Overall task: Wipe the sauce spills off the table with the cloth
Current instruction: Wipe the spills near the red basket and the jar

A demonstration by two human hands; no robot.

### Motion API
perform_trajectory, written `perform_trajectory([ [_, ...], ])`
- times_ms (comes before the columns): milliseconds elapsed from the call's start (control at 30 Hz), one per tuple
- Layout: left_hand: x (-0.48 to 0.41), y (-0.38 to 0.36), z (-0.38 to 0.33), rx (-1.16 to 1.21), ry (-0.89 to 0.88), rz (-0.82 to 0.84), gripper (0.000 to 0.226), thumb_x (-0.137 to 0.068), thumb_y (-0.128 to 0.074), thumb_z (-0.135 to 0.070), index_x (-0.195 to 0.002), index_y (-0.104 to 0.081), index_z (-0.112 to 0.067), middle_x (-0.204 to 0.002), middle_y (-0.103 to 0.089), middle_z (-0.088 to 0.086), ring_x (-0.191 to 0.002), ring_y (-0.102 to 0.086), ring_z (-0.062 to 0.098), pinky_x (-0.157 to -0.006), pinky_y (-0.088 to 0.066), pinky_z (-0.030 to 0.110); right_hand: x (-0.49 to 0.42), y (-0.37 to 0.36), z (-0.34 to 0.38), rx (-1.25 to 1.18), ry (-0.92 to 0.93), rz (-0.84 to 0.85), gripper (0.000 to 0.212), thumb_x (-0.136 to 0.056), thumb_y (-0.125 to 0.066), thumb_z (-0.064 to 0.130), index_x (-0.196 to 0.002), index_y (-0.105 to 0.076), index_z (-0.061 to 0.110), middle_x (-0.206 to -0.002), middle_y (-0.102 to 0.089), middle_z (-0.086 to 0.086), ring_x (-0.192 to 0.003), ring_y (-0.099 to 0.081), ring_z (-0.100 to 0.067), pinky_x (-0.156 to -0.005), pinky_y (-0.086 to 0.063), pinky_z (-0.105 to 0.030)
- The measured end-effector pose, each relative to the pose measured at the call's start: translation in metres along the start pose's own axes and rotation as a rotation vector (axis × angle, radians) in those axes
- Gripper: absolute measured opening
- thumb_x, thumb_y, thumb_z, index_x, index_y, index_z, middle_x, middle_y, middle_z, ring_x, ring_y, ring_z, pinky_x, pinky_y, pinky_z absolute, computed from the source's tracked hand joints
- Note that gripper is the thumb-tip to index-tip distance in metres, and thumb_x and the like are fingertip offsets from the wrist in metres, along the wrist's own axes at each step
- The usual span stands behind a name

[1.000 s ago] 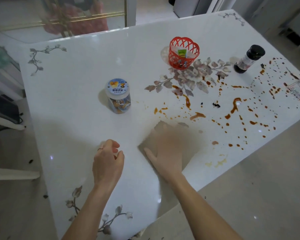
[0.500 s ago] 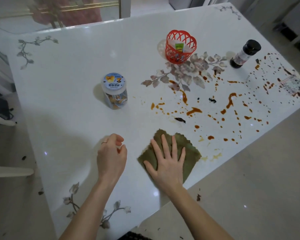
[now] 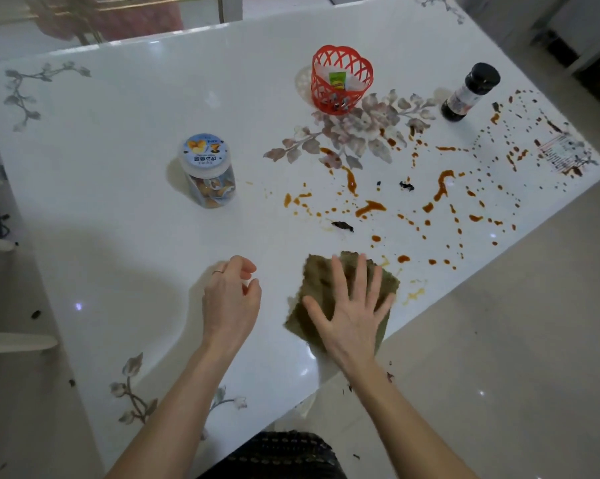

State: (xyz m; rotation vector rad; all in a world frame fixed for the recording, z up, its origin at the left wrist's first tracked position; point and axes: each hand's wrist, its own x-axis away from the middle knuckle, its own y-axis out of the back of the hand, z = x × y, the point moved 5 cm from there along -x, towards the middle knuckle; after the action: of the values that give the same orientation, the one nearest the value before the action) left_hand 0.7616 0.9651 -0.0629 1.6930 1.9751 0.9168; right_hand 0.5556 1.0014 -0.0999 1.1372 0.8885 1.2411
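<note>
An olive-green cloth (image 3: pixel 321 276) lies flat on the white table (image 3: pixel 118 188) close to its near edge. My right hand (image 3: pixel 352 311) presses on it with the palm down and the fingers spread. Brown sauce spills (image 3: pixel 371 207) are scattered across the table beyond and to the right of the cloth, in streaks and many small drops. Pale yellowish smears (image 3: pixel 414 293) sit just right of the cloth. My left hand (image 3: pixel 231 299) rests on the table left of the cloth, fingers loosely curled, holding nothing.
A clear snack jar (image 3: pixel 207 171) with a blue printed lid stands left of the spills. A red lattice basket (image 3: pixel 341 79) and a dark sauce bottle (image 3: pixel 469 93) stand at the far side. A stained paper label (image 3: pixel 561 153) lies at the right edge. Small dark scraps (image 3: pixel 341 225) lie among the drops.
My right hand has drawn the cloth back from the spills toward the near table edge. The left hand has stayed in place.
</note>
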Motion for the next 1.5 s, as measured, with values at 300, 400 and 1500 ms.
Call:
perform_trajectory([
  [300,0.011,-0.032,-0.03,-0.016,-0.032,-0.072,0.017,-0.076,-0.061,0.001,-0.085,-0.059,-0.014,-0.079,-0.058,-0.003,-0.069,-0.058,0.021,-0.069,-0.048,0.034,0.023,-0.017,-0.009,0.126,0.36,0.007,0.066,-0.09,-0.044,0.06,-0.152,-0.034,0.039,-0.163,-0.026,-0.003,-0.15,-0.019,-0.035,-0.113,-0.019,-0.066],
  [400,0.013,-0.033,-0.026,-0.017,0.0,-0.106,0.018,-0.076,-0.062,0.0,-0.085,-0.059,-0.016,-0.081,-0.06,-0.001,-0.064,-0.057,0.017,-0.068,-0.045,0.03,-0.015,-0.005,-0.056,0.125,0.374,0.008,0.063,-0.09,-0.04,0.056,-0.15,-0.033,0.041,-0.162,-0.027,0.003,-0.15,-0.02,-0.027,-0.115,-0.017,-0.059],
  [1500,0.016,0.024,0.027,0.059,0.314,-0.494,0.019,-0.085,-0.054,-0.002,-0.098,-0.059,-0.015,-0.094,-0.058,0.001,-0.083,-0.059,0.02,-0.079,-0.052,0.039,-0.036,-0.043,0.129,0.086,0.898,0.221,0.062,-0.096,-0.03,0.064,-0.154,-0.026,0.042,-0.166,-0.012,0.006,-0.152,-0.005,-0.037,-0.113,-0.005,-0.072],
])
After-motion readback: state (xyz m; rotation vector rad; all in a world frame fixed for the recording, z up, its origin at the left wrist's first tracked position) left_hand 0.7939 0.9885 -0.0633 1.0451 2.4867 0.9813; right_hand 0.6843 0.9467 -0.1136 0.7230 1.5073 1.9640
